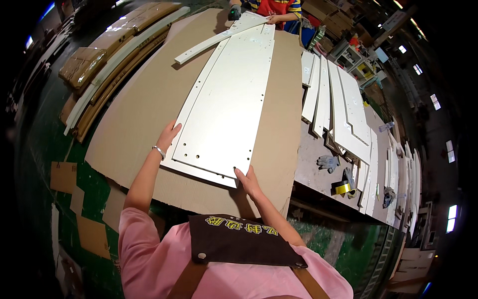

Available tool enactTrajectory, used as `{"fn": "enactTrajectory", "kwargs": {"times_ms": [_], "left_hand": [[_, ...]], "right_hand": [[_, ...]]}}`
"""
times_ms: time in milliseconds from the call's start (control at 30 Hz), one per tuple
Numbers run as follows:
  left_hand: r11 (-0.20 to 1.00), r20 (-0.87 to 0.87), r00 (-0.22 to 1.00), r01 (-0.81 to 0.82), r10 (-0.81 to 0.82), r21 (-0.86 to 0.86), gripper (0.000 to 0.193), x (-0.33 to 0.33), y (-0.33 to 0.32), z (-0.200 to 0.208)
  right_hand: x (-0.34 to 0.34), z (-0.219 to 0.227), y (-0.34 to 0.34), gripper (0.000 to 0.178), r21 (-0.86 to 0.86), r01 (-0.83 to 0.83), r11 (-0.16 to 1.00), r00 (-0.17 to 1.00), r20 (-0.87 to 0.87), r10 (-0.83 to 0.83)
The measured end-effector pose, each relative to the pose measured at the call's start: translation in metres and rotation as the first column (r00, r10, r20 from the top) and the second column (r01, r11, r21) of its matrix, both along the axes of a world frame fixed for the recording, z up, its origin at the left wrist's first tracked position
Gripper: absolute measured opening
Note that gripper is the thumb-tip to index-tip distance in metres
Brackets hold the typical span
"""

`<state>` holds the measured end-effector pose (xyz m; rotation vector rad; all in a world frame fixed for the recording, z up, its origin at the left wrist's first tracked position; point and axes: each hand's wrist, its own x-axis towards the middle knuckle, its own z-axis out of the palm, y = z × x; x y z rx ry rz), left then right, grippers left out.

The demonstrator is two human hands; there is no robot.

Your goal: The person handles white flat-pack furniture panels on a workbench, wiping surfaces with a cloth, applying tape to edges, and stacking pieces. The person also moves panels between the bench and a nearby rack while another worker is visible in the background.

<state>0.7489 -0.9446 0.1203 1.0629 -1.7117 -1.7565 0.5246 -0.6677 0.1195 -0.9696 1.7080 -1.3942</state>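
Observation:
Two long white panels [224, 107] with drilled holes lie stacked on a big cardboard sheet [137, 124], the upper one slightly offset from the lower. My left hand [168, 137], a silver bracelet at its wrist, grips the left edge of the stack near its close end. At the near right corner my right hand [250, 182] is closed on the panels, thumb on top and the other fingers mostly hidden. A narrow white strip [206, 46] lies slantwise over the far end. There a co-worker's hand [273, 19] touches it, and the other gloved hand is by a dark power tool [234, 13].
On the right, a bench holds several white boards [343, 107], grey gloves [327, 163] and a yellow tape roll [341, 188]. Wrapped brown packages and long strips [107, 65] are stacked at left. Cardboard pieces [93, 236] lie on the green floor.

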Motion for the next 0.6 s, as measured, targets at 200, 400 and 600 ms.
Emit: {"fn": "enactTrajectory", "kwargs": {"times_ms": [200, 400, 600], "left_hand": [[0.983, 0.087, 0.987, -0.119, 0.132, -0.139, 0.069, -0.002, 0.002, -0.004], [0.988, 0.052, 0.992, -0.113, 0.119, -0.108, 0.068, 0.003, -0.007, -0.02], [0.984, 0.108, 0.981, -0.154, 0.163, -0.086, 0.07, -0.003, 0.004, -0.003]], "right_hand": [[0.0, -0.009, 0.0, 0.045, 0.032, 0.007, 0.999, 1.0, 0.027, -0.008], [0.003, -0.005, -0.001, 0.048, 0.065, 0.003, 0.998, 1.0, 0.015, -0.004], [-0.003, -0.007, 0.0, 0.045, 0.042, -0.011, 0.999, 1.0, 0.021, 0.01]]}}
